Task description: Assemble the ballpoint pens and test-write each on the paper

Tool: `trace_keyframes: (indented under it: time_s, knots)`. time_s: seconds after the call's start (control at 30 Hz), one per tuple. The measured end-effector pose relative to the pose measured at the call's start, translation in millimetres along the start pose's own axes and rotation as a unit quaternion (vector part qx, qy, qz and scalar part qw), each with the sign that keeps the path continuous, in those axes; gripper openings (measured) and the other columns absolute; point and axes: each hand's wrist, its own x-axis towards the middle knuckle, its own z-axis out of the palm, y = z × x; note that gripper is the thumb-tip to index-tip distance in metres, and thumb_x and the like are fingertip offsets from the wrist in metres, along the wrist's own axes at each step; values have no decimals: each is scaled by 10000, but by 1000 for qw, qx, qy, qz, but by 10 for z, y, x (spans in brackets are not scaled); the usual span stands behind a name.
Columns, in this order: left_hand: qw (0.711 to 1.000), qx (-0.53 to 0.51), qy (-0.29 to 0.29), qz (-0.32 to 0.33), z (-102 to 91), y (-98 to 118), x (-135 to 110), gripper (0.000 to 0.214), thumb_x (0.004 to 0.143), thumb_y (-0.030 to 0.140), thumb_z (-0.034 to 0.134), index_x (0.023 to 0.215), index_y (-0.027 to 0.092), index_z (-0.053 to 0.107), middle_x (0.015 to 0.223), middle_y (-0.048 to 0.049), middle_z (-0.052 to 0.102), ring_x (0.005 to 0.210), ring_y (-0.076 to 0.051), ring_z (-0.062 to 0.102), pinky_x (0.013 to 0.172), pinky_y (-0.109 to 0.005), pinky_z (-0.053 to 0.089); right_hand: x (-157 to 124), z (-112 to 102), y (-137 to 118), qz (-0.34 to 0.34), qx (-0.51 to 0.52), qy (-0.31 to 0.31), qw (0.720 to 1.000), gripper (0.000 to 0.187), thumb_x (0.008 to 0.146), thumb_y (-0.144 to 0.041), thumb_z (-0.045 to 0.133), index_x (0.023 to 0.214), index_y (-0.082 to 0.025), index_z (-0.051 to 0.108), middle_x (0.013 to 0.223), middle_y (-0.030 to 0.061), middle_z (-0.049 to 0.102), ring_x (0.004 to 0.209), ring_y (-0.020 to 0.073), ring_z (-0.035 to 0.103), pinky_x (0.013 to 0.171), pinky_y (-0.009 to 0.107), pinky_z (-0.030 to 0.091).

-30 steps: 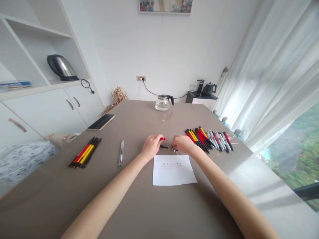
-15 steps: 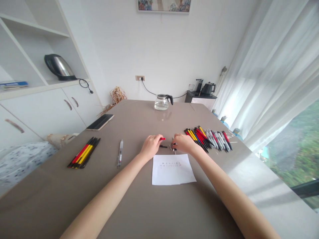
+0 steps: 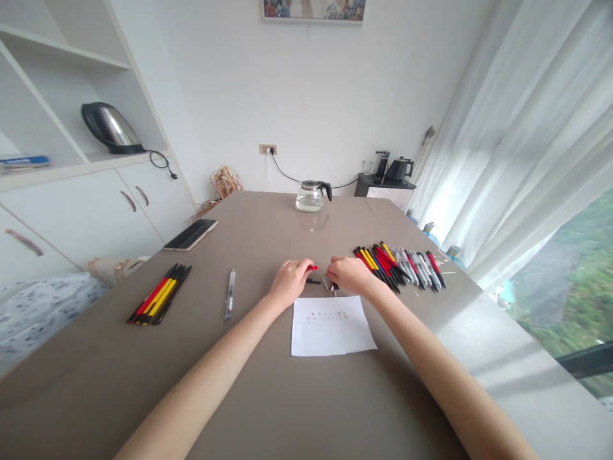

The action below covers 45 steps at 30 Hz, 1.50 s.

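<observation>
My left hand (image 3: 291,282) is closed round a red pen part whose tip (image 3: 313,268) sticks out past the fingers. Just right of it lies a short black piece (image 3: 314,281) on the table. My right hand (image 3: 350,275) pinches small black and clear pen parts (image 3: 329,283). Both hands rest on the brown table (image 3: 268,390) just beyond a white sheet of paper (image 3: 331,325) with a few printed lines.
A row of several pens (image 3: 400,264) lies to the right of my right hand. A bundle of red, yellow and black pens (image 3: 159,301) and a single clear pen (image 3: 230,294) lie left. A phone (image 3: 191,234) and a glass jug (image 3: 310,195) sit farther back.
My right hand has crept slightly left toward my left hand. The view has drifted a little; the things on the table have not moved.
</observation>
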Motion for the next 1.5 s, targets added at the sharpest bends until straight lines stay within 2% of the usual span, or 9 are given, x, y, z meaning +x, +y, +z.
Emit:
trace_keyframes:
  time_s: [0.1, 0.23, 0.53, 0.73, 0.83, 0.93, 1.07, 1.33, 1.5]
  knots:
    - [1000, 4, 0, -2, 12, -7, 1, 128, 829, 198, 376, 894, 199, 487, 796, -23, 609, 753, -162, 557, 721, -316, 400, -23, -88, -37, -8, 100, 80, 992, 318, 841, -344, 349, 846, -192, 628, 883, 50, 574, 716, 119, 538, 601, 208, 345]
    - [1000, 0, 2, -1, 18, -9, 2, 140, 835, 213, 367, 904, 194, 487, 779, -20, 606, 746, -160, 559, 729, -319, 395, -67, -216, -99, -44, 223, 166, 960, 299, 842, -320, 354, 869, -196, 624, 881, 34, 567, 681, 88, 505, 620, 196, 342]
    - [1000, 3, 6, -10, 29, -14, -1, 152, 837, 235, 366, 907, 191, 492, 766, -23, 603, 732, -160, 559, 721, -320, 401, -90, -232, -102, -47, 228, 166, 958, 279, 829, -311, 390, 854, -188, 639, 849, 40, 567, 660, 89, 497, 618, 203, 343]
    - [1000, 3, 3, -17, 28, -21, -6, 136, 835, 243, 372, 900, 190, 478, 791, -33, 608, 749, -170, 554, 716, -321, 407, -78, -224, -54, -47, 220, 157, 962, 286, 828, -336, 391, 949, -221, 624, 895, 35, 577, 704, 95, 519, 627, 196, 347]
    - [1000, -1, 4, -20, 33, -25, -5, 130, 833, 236, 377, 912, 190, 469, 807, -37, 612, 768, -171, 555, 717, -321, 409, -77, -216, 30, -35, 175, 113, 977, 242, 793, -357, 443, 886, -249, 639, 890, 17, 587, 695, 100, 526, 608, 198, 343]
    - [1000, -5, 4, -20, 39, -27, -4, 128, 831, 221, 381, 926, 191, 461, 838, -40, 614, 795, -170, 556, 729, -323, 409, -68, -159, 111, -24, 97, 16, 995, 155, 718, -348, 530, 758, -271, 658, 836, 0, 608, 680, 120, 540, 565, 207, 330]
    - [1000, -6, 5, -20, 40, -27, -7, 124, 835, 223, 373, 923, 187, 453, 870, -45, 611, 821, -165, 554, 750, -325, 407, -36, -52, 118, -12, 44, -79, 996, 165, 651, -374, 575, 750, -272, 658, 821, 11, 627, 714, 151, 560, 548, 216, 338]
    - [1000, 4, 7, -15, 54, -40, -15, 130, 839, 236, 365, 927, 182, 443, 892, -52, 607, 834, -163, 554, 766, -330, 404, -14, -33, 31, -21, 19, -108, 994, 193, 673, -376, 534, 801, -287, 648, 892, 13, 621, 776, 170, 570, 580, 231, 369]
    - [1000, 8, 9, -11, 61, -41, -8, 123, 834, 227, 376, 932, 189, 440, 880, -42, 611, 822, -162, 557, 760, -332, 407, -17, -12, 37, -34, 14, -97, 995, 189, 689, -343, 506, 813, -297, 640, 891, 3, 619, 775, 171, 566, 569, 230, 359]
